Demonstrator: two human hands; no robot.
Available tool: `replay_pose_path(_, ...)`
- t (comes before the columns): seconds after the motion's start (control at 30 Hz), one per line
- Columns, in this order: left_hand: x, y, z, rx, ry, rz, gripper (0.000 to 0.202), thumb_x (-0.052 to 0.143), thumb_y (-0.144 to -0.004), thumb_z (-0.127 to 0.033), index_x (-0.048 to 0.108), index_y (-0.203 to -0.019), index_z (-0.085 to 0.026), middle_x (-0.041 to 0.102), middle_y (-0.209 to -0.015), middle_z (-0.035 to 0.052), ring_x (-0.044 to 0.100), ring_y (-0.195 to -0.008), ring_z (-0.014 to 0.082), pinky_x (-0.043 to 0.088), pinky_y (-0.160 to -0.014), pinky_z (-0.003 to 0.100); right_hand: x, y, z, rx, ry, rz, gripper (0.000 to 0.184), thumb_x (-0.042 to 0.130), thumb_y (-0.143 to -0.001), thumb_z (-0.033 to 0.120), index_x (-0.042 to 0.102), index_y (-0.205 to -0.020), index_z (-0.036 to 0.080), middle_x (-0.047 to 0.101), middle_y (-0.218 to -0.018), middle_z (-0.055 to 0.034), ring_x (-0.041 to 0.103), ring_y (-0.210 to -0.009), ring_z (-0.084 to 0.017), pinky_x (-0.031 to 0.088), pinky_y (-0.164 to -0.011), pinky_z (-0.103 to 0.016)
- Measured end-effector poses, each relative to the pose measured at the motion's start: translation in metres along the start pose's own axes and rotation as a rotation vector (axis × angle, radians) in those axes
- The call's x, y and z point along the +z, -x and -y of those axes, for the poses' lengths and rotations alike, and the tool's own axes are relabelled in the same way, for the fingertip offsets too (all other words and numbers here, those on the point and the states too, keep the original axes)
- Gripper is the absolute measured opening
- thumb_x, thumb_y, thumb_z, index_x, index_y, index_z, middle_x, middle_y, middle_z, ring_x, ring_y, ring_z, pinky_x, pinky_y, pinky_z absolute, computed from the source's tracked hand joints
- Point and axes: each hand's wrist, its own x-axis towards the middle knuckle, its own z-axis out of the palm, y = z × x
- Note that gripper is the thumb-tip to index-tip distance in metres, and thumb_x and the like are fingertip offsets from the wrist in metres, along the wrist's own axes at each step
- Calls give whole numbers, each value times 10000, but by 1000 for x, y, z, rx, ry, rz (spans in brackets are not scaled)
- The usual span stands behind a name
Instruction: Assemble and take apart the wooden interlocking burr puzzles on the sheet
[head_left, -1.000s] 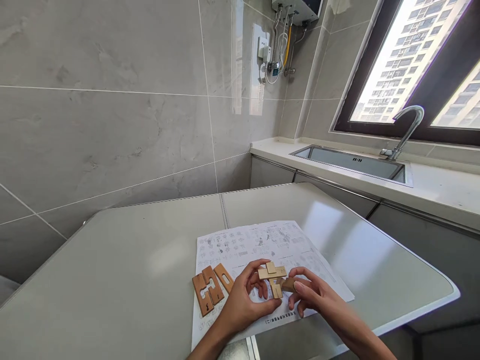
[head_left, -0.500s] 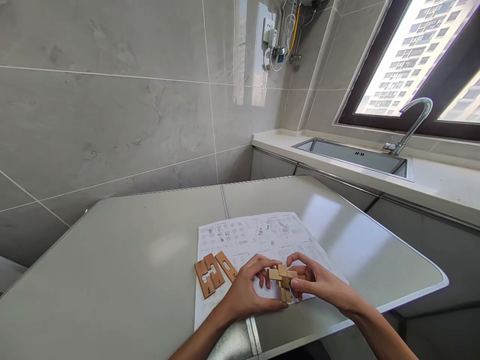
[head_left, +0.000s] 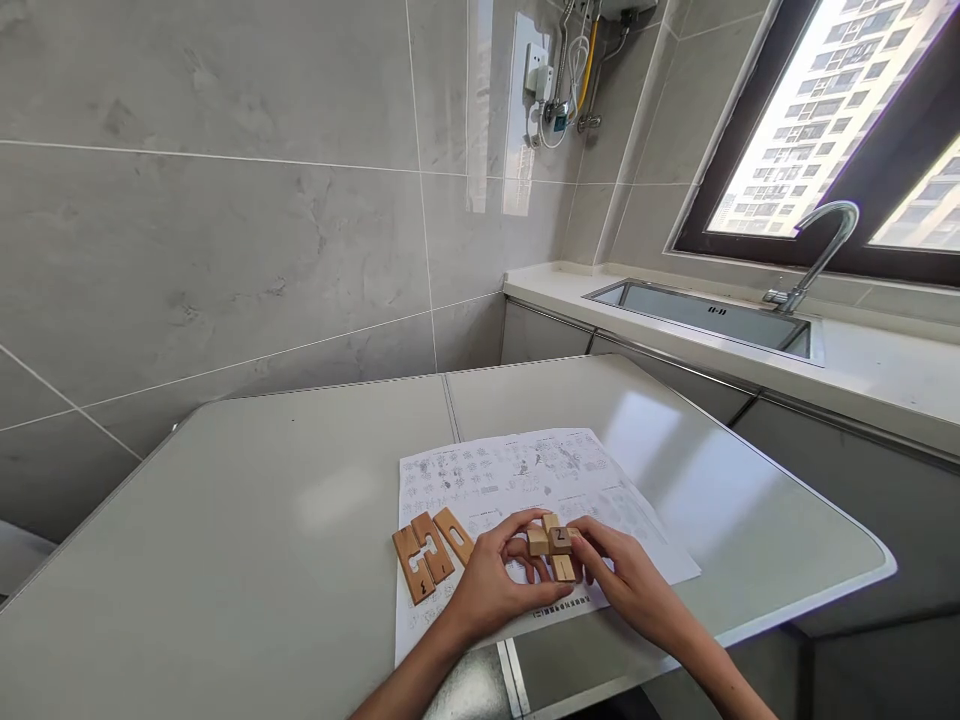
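A small wooden puzzle cross (head_left: 553, 547) of interlocked notched bars is held just above a printed instruction sheet (head_left: 525, 475) on the grey table (head_left: 262, 540). My left hand (head_left: 491, 580) grips it from the left, fingers curled round it. My right hand (head_left: 626, 575) pinches it from the right. One bar end facing me carries a dark mark. Three loose notched wooden bars (head_left: 427, 548) lie side by side on the sheet's left edge, just left of my left hand.
A tiled wall stands behind the table. To the right runs a white counter with a steel sink (head_left: 705, 315) and a curved tap (head_left: 821, 245) under a window. Pipes and a socket (head_left: 559, 85) hang in the corner. The table's front edge (head_left: 750, 630) is close to my wrists.
Both hands have closed in on the puzzle cross. A bar that my right hand held apart a second ago now sits pushed into the cross. The three loose bars have not moved.
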Motion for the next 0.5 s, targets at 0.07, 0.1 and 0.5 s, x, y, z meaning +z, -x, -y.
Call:
replay_pose_path(0.07,0,1,2,11,27,13,758,945,-692,-287,641,-1386,-265,716,-1103,33,687,-752,143,572,-779,306,-1,-1,-1,36,-49,39,492,403,-1090,631,554,-848,230,618,-661,9,576,-666,-197,437,-729,-336)
replay_pose_path(0.1,1,1,2,19,33,13,761,950,-684,-292,648,-1382,-270,698,-1171,46,682,-746,135,572,-749,296,-1,-1,-2,63,-86,61,511,406,-1084,647,533,-814,232,592,-622,20,557,-640,-190,435,-724,-333)
replay_pose_path(0.5,1,2,8,64,-79,-74,766,888,-734,-261,606,-1446,-290,652,-1376,84,655,-774,137,564,-739,300,2,-9,12,259,-390,96,606,536,-966,774,537,-753,207,494,-612,46,474,-548,-131,416,-600,-284)
